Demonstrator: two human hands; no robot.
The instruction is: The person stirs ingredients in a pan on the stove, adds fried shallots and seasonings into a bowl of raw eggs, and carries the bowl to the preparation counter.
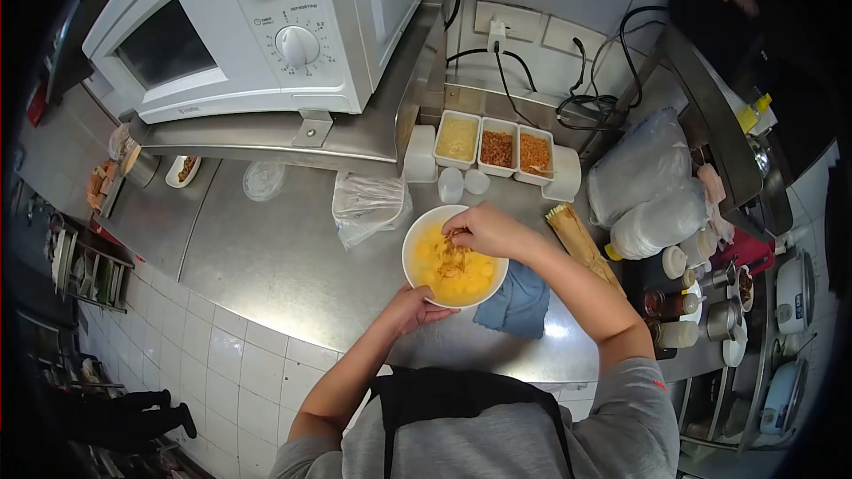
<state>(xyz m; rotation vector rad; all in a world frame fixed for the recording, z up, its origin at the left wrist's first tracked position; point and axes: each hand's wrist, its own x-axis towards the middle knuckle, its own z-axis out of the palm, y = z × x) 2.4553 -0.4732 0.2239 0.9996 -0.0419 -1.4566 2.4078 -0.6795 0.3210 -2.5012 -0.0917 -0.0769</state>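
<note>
White bowl (409,257) located over the steel counter (266,253), near its front edge; whether its base rests there cannot be told. It contains a yellow mixture (475,281) topped with brown flakes (451,259). Left hand (415,310) grips the bowl's rim at the lower left, thumb uppermost. Right hand (488,231) reaches in over the far rim, fingers gathered just above the flakes; whether they pinch any cannot be determined. Blue cloth (516,303) lies just beside the bowl, to the right. Beyond the bowl, three filled white containers (454,165) stand in a row. A microwave (253,80) sits on a raised shelf (284,145), far left
</note>
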